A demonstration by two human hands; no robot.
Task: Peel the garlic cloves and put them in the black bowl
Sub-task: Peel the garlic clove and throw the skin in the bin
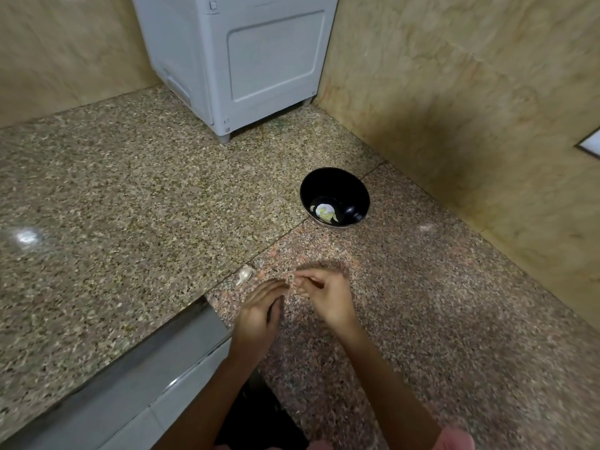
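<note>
Hovering left hand (259, 308) straight-fingered, right hand (326, 298) curled

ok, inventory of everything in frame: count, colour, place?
countertop: one, speckled brown granite, fills the lower frame
walls: two, beige, behind and to the right
appliance: one, light grey, back corner
black bowl: one, black, on countertop near the right wall
garlic in bowl: few pieces, pale yellow-white, bowl bottom
garlic piece: one, whitish, on countertop seam; clove or skin unclear
pink garment: one, pink, bottom right edge
left hand: one, over countertop, blurred
right hand: one, beside it, fingers curled; contents unclear
</note>
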